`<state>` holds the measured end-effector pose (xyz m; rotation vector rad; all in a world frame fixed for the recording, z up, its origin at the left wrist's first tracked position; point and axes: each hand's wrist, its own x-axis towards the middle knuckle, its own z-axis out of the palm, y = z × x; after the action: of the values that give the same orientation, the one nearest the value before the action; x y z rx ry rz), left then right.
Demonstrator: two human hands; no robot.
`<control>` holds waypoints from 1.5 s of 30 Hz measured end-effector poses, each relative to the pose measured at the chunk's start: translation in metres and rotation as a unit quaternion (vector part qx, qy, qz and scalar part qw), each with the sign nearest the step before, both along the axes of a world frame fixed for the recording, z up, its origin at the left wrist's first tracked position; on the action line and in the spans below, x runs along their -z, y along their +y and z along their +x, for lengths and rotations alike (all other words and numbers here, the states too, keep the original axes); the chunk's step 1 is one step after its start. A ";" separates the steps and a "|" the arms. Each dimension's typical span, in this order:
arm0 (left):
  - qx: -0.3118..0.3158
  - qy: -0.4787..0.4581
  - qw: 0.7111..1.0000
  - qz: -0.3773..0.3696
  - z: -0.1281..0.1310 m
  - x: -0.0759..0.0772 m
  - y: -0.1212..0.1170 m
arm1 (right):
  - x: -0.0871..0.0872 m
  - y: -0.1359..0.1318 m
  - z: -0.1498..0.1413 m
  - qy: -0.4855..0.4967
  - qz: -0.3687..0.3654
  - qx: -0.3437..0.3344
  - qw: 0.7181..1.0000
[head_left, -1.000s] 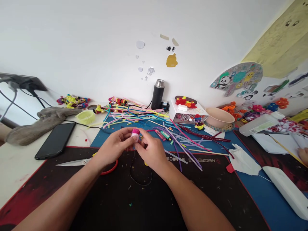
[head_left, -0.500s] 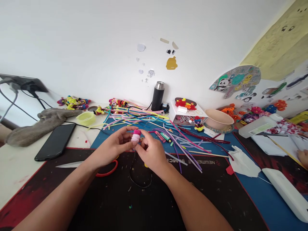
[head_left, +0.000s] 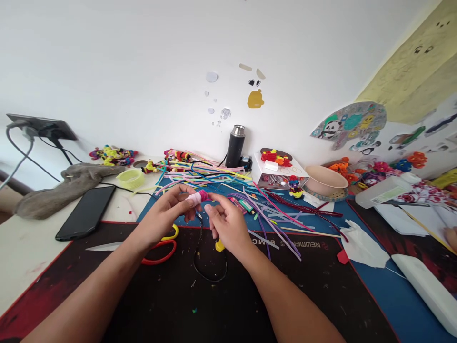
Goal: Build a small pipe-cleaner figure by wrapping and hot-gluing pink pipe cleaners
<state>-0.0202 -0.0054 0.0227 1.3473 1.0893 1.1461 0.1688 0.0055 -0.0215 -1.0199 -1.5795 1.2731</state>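
Observation:
Between the thumb and fingers of my left hand (head_left: pixel 167 209) is a small coil of fuzzy pipe cleaner (head_left: pixel 196 197), pale pink to white with a bright pink end. It lies tilted, the bright end toward the right. My right hand (head_left: pixel 228 221) is beside it, index fingertip at the bright end, thumb apart from the finger. Whether that fingertip presses on the coil I cannot tell. Under my hands a thin black cord (head_left: pixel 207 278) loops on the mat, near a small yellow thing (head_left: pixel 219 246). Scissors with red and yellow handles (head_left: pixel 160 260) lie partly behind my left forearm.
Loose pipe cleaners (head_left: pixel 203 174) spread across the back, near a black thermos (head_left: pixel 235 145). A phone (head_left: pixel 85 212) and driftwood piece (head_left: pixel 67 190) lie left. Right are a white box (head_left: pixel 278 178), bowl (head_left: pixel 325 182), crumpled tissue (head_left: pixel 364 243) and white case (head_left: pixel 424 281). Another person's hand (head_left: pixel 450 236) shows far right.
The coil has tipped from upright to lying toward the right in my left hand. My right thumb has come off it, and the right hand has shifted slightly right.

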 end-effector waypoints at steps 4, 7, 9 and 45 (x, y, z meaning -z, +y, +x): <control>0.040 0.007 0.999 -0.008 0.003 0.002 -0.002 | -0.005 0.002 0.001 0.052 -0.038 -0.002 0.998; 0.053 0.011 0.999 0.000 0.004 0.005 -0.003 | -0.007 0.005 0.003 0.059 -0.050 0.000 0.997; 0.054 0.018 0.998 0.017 0.003 0.008 -0.003 | -0.007 0.006 0.004 0.069 -0.059 0.003 0.996; 0.039 0.188 0.974 0.120 -0.009 0.022 -0.005 | -0.006 0.007 0.001 0.159 -0.127 0.004 0.979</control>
<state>-0.0290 -0.0107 0.0005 1.8361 1.1760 1.0116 0.1696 0.0126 -0.0158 -0.9192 -1.1900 1.5753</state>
